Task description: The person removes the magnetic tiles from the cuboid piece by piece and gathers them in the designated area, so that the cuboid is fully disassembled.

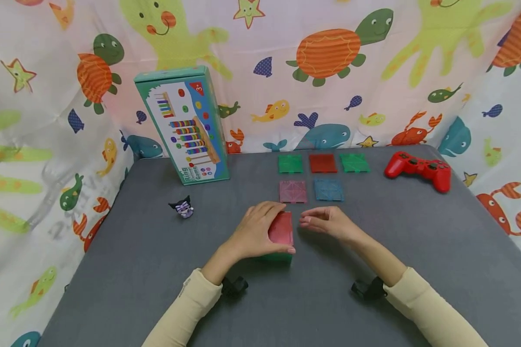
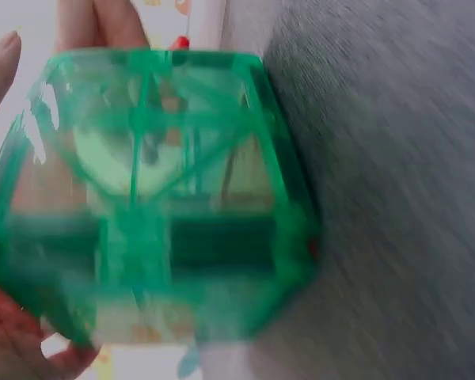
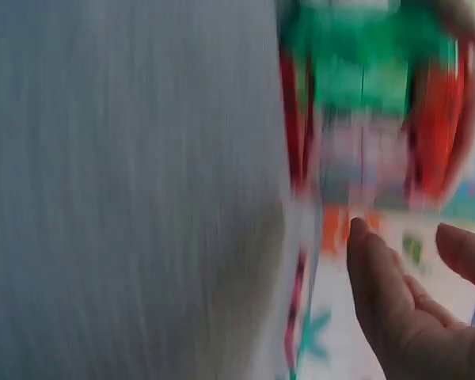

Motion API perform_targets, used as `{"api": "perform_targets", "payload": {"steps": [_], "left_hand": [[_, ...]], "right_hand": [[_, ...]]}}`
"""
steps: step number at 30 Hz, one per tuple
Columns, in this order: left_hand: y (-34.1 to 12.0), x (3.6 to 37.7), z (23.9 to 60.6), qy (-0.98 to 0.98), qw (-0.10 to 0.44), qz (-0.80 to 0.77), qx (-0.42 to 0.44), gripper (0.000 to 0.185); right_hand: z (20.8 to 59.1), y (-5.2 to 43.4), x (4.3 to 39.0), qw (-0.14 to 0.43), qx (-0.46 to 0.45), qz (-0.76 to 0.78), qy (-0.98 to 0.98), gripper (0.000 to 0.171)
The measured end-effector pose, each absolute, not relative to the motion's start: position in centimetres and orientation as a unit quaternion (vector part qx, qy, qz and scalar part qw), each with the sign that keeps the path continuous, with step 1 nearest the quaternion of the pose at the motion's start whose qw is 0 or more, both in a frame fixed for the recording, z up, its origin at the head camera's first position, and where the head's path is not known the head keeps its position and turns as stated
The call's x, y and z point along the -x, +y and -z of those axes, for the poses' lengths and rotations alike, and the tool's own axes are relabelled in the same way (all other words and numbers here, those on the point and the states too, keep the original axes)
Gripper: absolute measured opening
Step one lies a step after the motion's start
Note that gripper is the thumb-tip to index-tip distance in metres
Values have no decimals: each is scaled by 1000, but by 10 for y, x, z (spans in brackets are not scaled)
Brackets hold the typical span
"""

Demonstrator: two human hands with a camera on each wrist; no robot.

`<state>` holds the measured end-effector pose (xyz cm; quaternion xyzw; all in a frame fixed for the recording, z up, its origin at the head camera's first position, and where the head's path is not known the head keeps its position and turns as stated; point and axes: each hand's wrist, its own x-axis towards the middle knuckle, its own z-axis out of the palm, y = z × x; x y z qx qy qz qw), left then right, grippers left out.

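The worktop point(image 1: 156, 270) has a soft, dull grey cloth cover. On it, the block point(image 2: 150, 198) is see-through shiny plastic, green and red. Behind the block, flat tiles point(image 1: 311, 176) look like the same clear plastic. The red game pad point(image 1: 418, 168) is smooth, glossy plastic. The toy box point(image 1: 182, 125) is printed cardboard. The curtain point(image 1: 373, 72) behind the box is thin cloth.

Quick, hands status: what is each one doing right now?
Left hand: holds the red-and-green tile cube, fingers curled over its top.
Right hand: open, holds nothing, just right of the cube.
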<state>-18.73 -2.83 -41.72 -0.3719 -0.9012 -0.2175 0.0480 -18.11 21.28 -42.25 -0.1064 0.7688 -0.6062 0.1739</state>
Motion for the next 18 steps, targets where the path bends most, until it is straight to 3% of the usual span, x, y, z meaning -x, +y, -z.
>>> {"api": "perform_targets", "payload": {"steps": [3,6,18], "left_hand": [[-37,192,419,-888,29,268,373,91],[-44,195,425,-876,14,318,362,89],[-55,191,441,-858,-54,411,304,89]], "right_hand": [[421,198,170,239,115,652,710,50],[420,189,163,265,109,684,671,53],[422,168,156,262,95,724,631,53]]}}
